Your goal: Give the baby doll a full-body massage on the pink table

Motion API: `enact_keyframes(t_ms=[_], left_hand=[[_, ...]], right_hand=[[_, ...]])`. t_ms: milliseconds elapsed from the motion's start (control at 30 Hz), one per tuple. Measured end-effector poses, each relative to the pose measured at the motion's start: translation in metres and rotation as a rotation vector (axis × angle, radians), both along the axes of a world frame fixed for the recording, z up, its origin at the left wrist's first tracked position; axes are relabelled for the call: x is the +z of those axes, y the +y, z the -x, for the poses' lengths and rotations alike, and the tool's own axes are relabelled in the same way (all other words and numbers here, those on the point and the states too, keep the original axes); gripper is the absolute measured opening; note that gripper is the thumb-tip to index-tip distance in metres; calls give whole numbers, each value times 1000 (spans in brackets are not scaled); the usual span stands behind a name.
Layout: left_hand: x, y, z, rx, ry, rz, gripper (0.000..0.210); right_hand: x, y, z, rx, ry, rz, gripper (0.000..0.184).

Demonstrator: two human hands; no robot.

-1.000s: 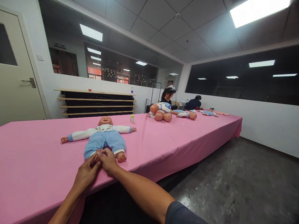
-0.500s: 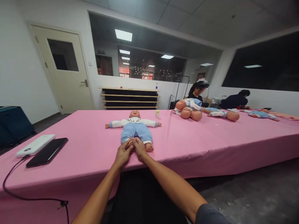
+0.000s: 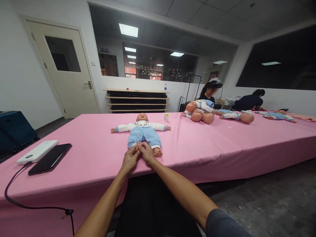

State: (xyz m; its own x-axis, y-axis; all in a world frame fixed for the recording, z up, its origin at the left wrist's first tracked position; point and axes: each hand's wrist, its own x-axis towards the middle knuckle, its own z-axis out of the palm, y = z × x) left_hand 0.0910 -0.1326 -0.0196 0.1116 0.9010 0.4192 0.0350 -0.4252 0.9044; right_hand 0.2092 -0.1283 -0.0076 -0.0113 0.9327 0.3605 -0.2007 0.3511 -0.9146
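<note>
A baby doll (image 3: 144, 133) in blue trousers and a white top with blue cuffs lies on its back on the pink-covered table (image 3: 98, 154), arms stretched out to both sides and feet towards me. Both my hands are on its foot at the left of the picture. My left hand (image 3: 130, 157) is closed round this foot from the left. From the other side my right hand (image 3: 146, 153) grips the same foot, the fingers of both hands meeting over it. Most of that foot is hidden by my fingers. The doll's other foot (image 3: 157, 152) lies bare beside my right hand.
A small bottle with a green cap (image 3: 166, 117) stands near the doll's hand. Further right are a pile of dolls (image 3: 201, 112) and more dolls in a row. At left lie a white power bank (image 3: 38, 152) with a cable and a black phone (image 3: 50, 159). Two people sit behind.
The camera view has shifted slightly, so the table and doll appear a little higher. My hands stay on the same foot, with only small finger movement.
</note>
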Motion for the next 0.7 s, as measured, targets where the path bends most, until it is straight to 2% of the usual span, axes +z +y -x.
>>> enact_keyframes(t_ms=[100,300,567,700], left_hand=[[1,-1,0,-17,-12,21,66],[3,-2,3,17,-1,83,66],[5,-2,4,31,51,106,69],[7,-2,5,34,7,134,70]], right_hand=[[2,0,0,10,19,68,35],[6,-2,-1,-42,-44,49,27],[5,-1,1,-56,-47,76,32],[1,0,-1,-32,-60,0,29]])
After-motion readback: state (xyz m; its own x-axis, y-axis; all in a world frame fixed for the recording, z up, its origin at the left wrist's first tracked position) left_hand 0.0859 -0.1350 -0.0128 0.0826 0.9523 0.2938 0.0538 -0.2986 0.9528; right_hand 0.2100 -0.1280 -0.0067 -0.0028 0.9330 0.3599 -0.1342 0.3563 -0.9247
